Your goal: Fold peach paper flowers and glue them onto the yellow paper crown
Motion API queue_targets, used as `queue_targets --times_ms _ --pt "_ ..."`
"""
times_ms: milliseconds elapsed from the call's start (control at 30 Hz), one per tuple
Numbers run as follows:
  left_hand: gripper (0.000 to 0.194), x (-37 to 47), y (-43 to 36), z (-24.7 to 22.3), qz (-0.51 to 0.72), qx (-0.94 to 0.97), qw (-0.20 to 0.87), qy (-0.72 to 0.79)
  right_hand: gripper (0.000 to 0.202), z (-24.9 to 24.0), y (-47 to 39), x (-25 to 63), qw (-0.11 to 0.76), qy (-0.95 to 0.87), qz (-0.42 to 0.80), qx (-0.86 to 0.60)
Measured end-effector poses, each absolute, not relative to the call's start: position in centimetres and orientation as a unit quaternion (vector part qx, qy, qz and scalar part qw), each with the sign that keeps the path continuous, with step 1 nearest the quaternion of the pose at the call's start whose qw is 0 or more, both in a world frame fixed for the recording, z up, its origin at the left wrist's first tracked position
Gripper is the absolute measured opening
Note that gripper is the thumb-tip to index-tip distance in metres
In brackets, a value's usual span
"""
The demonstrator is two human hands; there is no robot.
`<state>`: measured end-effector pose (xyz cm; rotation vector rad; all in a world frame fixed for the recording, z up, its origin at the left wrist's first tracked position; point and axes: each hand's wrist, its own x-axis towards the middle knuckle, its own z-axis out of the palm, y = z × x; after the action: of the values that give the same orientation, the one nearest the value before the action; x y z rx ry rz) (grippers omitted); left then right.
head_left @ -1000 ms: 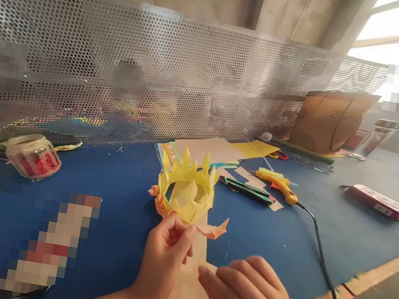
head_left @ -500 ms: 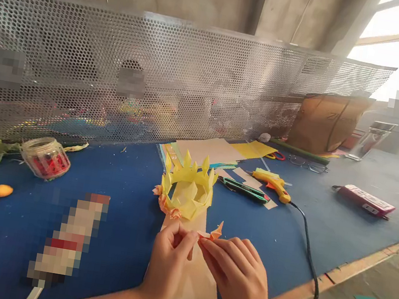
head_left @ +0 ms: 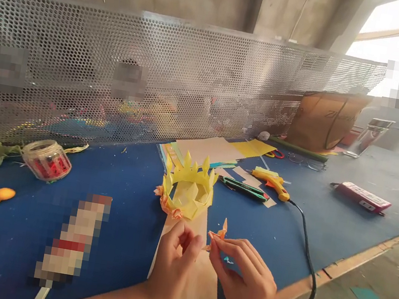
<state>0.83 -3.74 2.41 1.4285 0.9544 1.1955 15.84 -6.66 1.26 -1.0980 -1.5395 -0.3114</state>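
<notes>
My right hand (head_left: 251, 275) pinches a small folded orange paper piece (head_left: 223, 229) between thumb and fingertips, with one pointed tip sticking up. Just left of it, my left hand (head_left: 175, 258) is closed, its thumb against curled fingers; what it holds, if anything, is hidden. Beyond both hands stands a yellow paper crown (head_left: 195, 210) with pointed tips. Orange folded paper flowers (head_left: 176, 213) sit along its front left side. Under the crown and my hands lies a long strip of tan paper (head_left: 198, 292).
A yellow glue gun (head_left: 273, 180) with a black cord and a green-black cutter (head_left: 244, 188) lie right of the crown. A jar (head_left: 46, 160), a small orange gourd (head_left: 4, 194) and a blurred-out object (head_left: 71, 240) are leftward. A perforated metal screen (head_left: 158, 76) runs behind the table.
My hands have drawn apart a little. The right one moved slightly right with the orange paper piece, whose tip now points more upright. The crown has stayed in place.
</notes>
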Motion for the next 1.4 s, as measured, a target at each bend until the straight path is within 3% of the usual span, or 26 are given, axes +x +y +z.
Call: queue_targets --times_ms 300,433,600,700,733,800,1000,1133,1167,1300,1400 --pt "0.012 -1.6 -0.7 2.7 0.401 0.832 0.297 0.242 0.045 1.4 -7.0 17.1 0.667 -0.479 0.040 -0.569" --pt "0.024 -1.6 -1.4 1.4 0.336 0.896 0.244 0.157 0.048 1.8 -7.1 17.3 0.690 -0.452 0.079 -0.560" --pt "0.039 -1.7 -3.4 -1.0 0.317 0.919 0.162 0.169 0.046 1.7 -7.3 17.7 0.701 -0.439 0.099 -0.553" --pt "0.078 -2.5 -4.0 -2.7 0.265 0.938 0.151 0.167 0.043 1.5 -7.3 17.9 0.700 -0.441 0.109 -0.551" --pt "0.093 -2.9 -4.1 -3.3 0.192 0.955 0.138 0.178 0.042 1.4 -7.3 17.9 0.699 -0.442 0.110 -0.551" --pt "0.094 -4.0 -4.5 -4.7 0.101 0.968 0.115 0.201 0.041 1.4 -7.2 18.0 0.699 -0.444 0.110 -0.550" --pt "0.089 -8.4 -5.8 -7.0 0.039 0.957 0.113 0.264 0.038 1.3 -7.2 18.1 0.693 -0.450 0.099 -0.554" --pt "0.119 -11.2 -6.4 -4.6 0.029 0.923 0.114 0.367 0.034 1.2 -7.5 18.3 0.677 -0.463 0.094 -0.565" --pt "0.115 -11.4 -6.3 -3.3 0.058 0.907 0.105 0.404 0.032 1.1 -7.5 18.4 0.672 -0.467 0.094 -0.567" --pt "0.064 -10.2 -3.7 3.0 0.097 0.862 0.080 0.491 0.027 0.8 -7.9 18.5 0.647 -0.491 0.104 -0.575" --pt "0.061 -7.8 0.0 7.2 0.078 0.874 0.075 0.474 0.027 0.5 -8.1 18.4 0.624 -0.509 0.114 -0.582"
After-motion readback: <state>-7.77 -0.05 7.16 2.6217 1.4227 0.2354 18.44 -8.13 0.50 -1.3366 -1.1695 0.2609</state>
